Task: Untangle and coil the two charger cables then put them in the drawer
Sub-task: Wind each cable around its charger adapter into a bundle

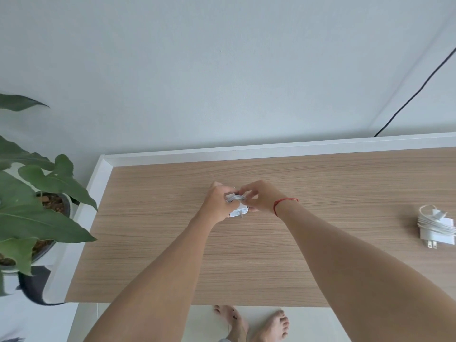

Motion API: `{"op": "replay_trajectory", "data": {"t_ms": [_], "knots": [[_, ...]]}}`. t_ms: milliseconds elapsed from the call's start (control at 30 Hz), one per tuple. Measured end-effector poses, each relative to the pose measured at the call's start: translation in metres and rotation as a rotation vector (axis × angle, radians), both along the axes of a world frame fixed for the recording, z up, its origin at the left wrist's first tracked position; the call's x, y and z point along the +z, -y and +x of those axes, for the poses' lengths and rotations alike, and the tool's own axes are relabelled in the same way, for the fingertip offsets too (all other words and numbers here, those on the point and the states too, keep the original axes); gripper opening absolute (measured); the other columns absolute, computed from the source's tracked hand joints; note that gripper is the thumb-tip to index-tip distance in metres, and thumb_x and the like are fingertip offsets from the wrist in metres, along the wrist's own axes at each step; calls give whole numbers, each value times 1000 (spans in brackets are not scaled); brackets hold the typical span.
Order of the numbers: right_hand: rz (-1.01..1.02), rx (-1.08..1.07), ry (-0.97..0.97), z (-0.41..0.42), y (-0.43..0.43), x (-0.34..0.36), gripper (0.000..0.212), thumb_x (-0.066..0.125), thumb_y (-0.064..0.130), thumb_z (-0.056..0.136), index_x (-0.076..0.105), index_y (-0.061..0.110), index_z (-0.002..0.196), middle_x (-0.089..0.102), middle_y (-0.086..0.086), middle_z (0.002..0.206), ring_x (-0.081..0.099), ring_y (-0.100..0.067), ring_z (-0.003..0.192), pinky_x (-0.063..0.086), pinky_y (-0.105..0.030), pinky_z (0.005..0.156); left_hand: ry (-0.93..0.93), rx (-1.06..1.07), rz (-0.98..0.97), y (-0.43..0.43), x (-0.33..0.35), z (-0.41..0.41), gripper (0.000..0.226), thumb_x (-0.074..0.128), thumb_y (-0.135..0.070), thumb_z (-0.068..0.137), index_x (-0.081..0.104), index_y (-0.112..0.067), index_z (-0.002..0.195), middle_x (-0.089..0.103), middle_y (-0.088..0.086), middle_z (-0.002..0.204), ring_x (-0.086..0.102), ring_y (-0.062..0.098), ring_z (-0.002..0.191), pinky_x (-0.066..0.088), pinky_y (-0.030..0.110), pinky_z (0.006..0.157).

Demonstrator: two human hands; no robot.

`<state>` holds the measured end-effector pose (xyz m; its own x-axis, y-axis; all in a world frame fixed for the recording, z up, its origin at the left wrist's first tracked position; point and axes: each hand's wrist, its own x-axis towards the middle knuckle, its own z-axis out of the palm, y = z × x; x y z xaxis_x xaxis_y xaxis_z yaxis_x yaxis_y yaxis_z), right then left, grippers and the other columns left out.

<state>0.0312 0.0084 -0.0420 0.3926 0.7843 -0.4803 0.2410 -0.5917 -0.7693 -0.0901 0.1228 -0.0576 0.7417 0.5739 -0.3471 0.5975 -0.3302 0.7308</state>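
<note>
A small white charger (238, 211) with its white cable wound around it is held over the middle of the wooden desk top (172, 243). My left hand (217, 202) grips it from the left, fingers curled round the block and coil. My right hand (261, 197) pinches the cable at the top right of the coil; a red thread circles that wrist. A second white charger (436, 230), cable wrapped around it and plug prongs pointing toward me, lies at the desk's right side. No drawer shows in this view.
A potted plant (37, 193) with large green leaves stands off the desk's left edge. A black cable (419, 90) runs down the wall at the back right. A white raised rim (246, 150) borders the desk at the back and left. Bare feet stand below the front edge.
</note>
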Motion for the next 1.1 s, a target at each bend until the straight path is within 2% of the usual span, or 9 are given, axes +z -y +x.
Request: {"op": "replay_trajectory", "data": {"t_ms": [100, 267, 467, 600, 667, 767, 867, 967, 1100], "knots": [[3, -9, -1, -1, 0, 0, 18, 65, 10, 90, 70, 22, 103, 68, -10, 109, 74, -29, 85, 59, -37, 85, 6, 27, -66, 0, 2, -2, 32, 67, -8, 82, 70, -15, 113, 42, 7, 119, 54, 24, 105, 61, 46, 63], [9, 8, 15, -4, 1, 1, 23, 64, 8, 90, 69, 24, 106, 69, -10, 107, 73, -30, 85, 58, -39, 86, -15, 24, -84, -3, 4, -3, 25, 69, -10, 79, 70, -18, 103, 43, 6, 115, 59, 21, 91, 61, 44, 63], [8, 0, 104, -11, 0, 1, 22, 63, 15, 90, 71, 26, 107, 70, -4, 106, 68, -18, 73, 57, -32, 78, -16, 33, -137, -5, 3, -3, 40, 73, -38, 52, 69, -20, 88, 53, 9, 113, 71, 28, 78, 61, 41, 56], [12, -6, 156, -13, 1, -1, 22, 63, 17, 90, 71, 24, 109, 69, -2, 104, 64, -14, 80, 44, -16, 60, -24, 83, -236, -7, 5, -7, 26, 75, -27, 62, 71, -21, 87, 63, 11, 107, 72, 23, 82, 62, 39, 66], [15, -19, 166, -14, 2, 0, 22, 62, 16, 90, 72, 23, 108, 68, -3, 104, 61, -14, 82, 43, -15, 60, -33, 167, -347, -9, 7, -6, 22, 71, -25, 74, 72, -16, 94, 68, 10, 104, 72, 19, 83, 62, 36, 71], [6, -25, 174, -15, 1, -2, 23, 61, 15, 90, 71, 23, 109, 68, -5, 108, 59, -14, 83, 40, -15, 58, -8, 292, -384, -8, 8, -5, 24, 62, -20, 88, 71, -5, 104, 70, 11, 103, 71, 19, 83, 62, 34, 65], [5, -30, 182, -17, 0, -3, 25, 58, 13, 90, 70, 23, 110, 68, -4, 110, 59, -12, 83, 37, -14, 56, 63, 394, -342, 0, 2, -6, 19, 69, -18, 87, 72, -2, 96, 72, 13, 100, 71, 21, 82, 61, 33, 60], [5, -29, 193, -19, 1, -2, 26, 58, 13, 90, 71, 22, 111, 67, -3, 109, 58, -12, 86, 36, -13, 57, 11, 453, -312, 0, 5, -3, 23, 80, -20, 77, 74, 0, 87, 73, 14, 90, 72, 24, 77, 62, 36, 60], [18, -46, 204, -22, 3, -5, 24, 59, 14, 90, 73, 22, 107, 68, -5, 109, 63, -17, 102, 43, -22, 71, -102, 388, -430, -7, 16, 0, 26, 82, -16, 73, 74, 2, 89, 72, 13, 87, 70, 21, 77, 62, 37, 68]]}}
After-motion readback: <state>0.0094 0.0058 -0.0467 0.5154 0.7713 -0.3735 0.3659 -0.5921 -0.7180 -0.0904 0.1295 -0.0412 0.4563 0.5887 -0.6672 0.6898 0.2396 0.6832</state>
